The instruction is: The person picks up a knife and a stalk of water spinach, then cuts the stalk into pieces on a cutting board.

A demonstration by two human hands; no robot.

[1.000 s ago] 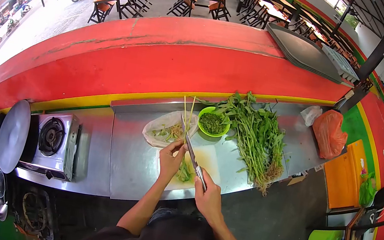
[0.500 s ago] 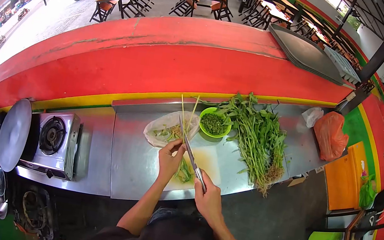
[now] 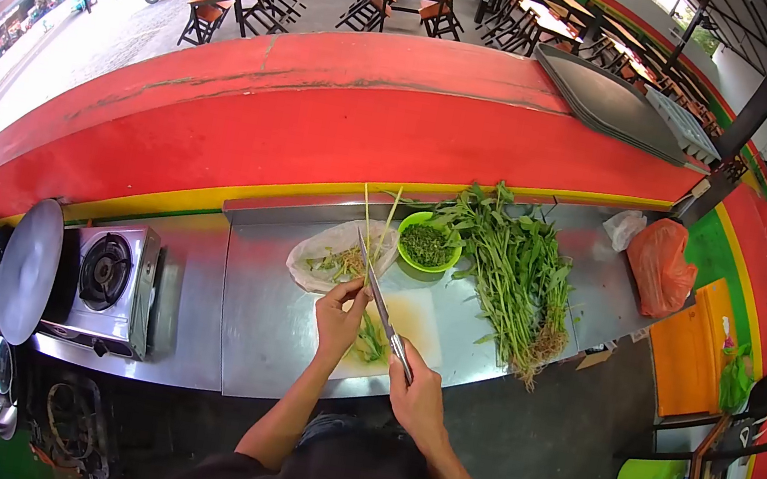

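Note:
My left hand (image 3: 338, 318) pinches a few thin, pale green stalks (image 3: 392, 213) that point away from me in a V. My right hand (image 3: 419, 390) grips the handle of a knife (image 3: 380, 302), its long blade slanting across the stalks just beyond my left fingertips. Below both hands lies a pale cutting board (image 3: 422, 325) with some cut green leaves and stems (image 3: 371, 343) on it. Behind the blade rests a clear plastic bag (image 3: 303, 265) holding trimmings. A bright green bowl (image 3: 429, 275) beside it contains finely chopped greens (image 3: 426, 245).
A large bunch of leafy greens with roots (image 3: 518, 282) lies right of the bowl. Farther right sits an orange plastic bag (image 3: 661, 269). On the left stand a gas stove (image 3: 108, 280) and an upright wok (image 3: 28, 271). A red wall (image 3: 341, 131) borders the steel counter (image 3: 268, 352).
My hands, the knife and the stalks stay almost in place. A small bluish shape now shows by the street at the upper left.

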